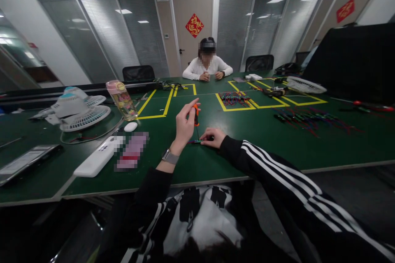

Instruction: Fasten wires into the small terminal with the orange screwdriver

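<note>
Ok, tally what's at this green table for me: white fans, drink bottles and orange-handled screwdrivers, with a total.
White fans: 2, one at the left, one at the far right
Drink bottle: 1
Orange-handled screwdriver, in the left hand: 1
Total: 4

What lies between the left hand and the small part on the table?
In the head view, the thin shaft of a screwdriver runs from the left hand down to the small part.

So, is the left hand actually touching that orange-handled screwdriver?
Touching. The head view shows the left hand gripping the orange-handled screwdriver, fingers wrapped around its handle.
</note>
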`<state>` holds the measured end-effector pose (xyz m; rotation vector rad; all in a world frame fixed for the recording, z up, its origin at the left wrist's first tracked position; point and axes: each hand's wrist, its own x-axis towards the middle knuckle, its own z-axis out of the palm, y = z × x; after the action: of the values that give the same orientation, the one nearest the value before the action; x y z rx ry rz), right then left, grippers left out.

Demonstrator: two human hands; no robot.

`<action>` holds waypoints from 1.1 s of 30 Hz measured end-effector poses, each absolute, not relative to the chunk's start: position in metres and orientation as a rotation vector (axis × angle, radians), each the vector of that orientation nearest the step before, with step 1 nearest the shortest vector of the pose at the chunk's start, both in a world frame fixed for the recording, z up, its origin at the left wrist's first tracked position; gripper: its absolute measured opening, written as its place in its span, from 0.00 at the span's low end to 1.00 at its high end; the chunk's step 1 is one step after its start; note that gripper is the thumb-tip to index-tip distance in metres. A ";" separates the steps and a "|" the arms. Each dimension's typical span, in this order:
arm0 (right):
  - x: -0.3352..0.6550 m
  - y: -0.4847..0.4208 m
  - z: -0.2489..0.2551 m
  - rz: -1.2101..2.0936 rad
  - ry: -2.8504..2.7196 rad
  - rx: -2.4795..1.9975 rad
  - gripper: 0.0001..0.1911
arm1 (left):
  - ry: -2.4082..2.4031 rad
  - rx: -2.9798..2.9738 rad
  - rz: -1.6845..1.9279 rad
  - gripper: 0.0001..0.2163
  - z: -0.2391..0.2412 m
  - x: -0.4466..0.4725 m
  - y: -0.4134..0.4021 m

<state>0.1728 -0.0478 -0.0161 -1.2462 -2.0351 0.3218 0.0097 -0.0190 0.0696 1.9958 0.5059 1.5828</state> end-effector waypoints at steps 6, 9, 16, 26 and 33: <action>0.174 -0.047 -0.014 0.374 -2.056 -1.242 0.07 | 0.580 2.055 1.685 0.12 0.071 0.009 -0.019; 0.176 -0.048 -0.014 0.387 -2.049 -1.238 0.07 | 0.598 2.070 1.688 0.11 0.072 0.008 -0.020; 0.175 -0.051 -0.013 0.332 -2.012 -1.294 0.05 | 0.550 1.979 1.627 0.15 0.066 0.010 -0.017; 0.177 -0.050 -0.013 0.312 -1.975 -1.351 0.05 | 0.521 2.033 1.569 0.14 0.068 0.009 -0.018; 0.178 -0.048 -0.015 0.321 -1.982 -1.334 0.05 | 0.582 2.065 1.670 0.09 0.070 0.009 -0.017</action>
<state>0.1779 -0.0480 -0.0154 -1.3340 -1.9819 0.3209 0.0088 -0.0168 0.0697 2.0654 0.5822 1.6696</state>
